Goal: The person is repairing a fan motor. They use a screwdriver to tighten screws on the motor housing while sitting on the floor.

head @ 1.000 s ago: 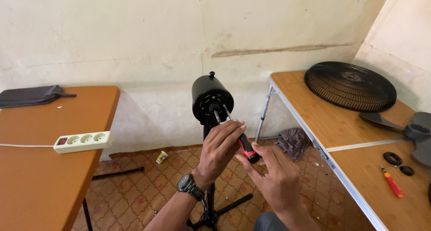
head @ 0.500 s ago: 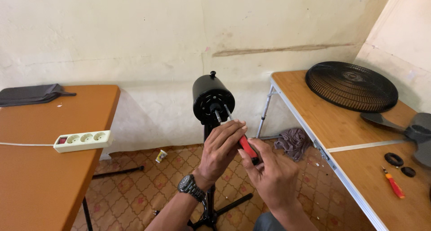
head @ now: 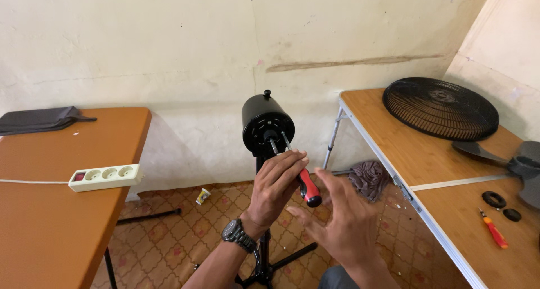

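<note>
The left hand (head: 275, 185) grips a red-and-black-handled screwdriver (head: 301, 179), its tip at the face of the black cylindrical fan motor housing (head: 265, 123) on its stand; the right hand (head: 337, 224) hovers spread and empty just beside the handle; seemingly a screw-driving step, calling for steady alignment.

Cracked cream wall (head: 169, 36), patterned floor tiles (head: 169, 249)

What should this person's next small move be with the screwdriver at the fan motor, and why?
Probably bring the right hand back onto the screwdriver handle. The left hand alone holds the shaft, whose tip sits on the black fan motor housing face, while the right hand hovers open beside it.
</note>
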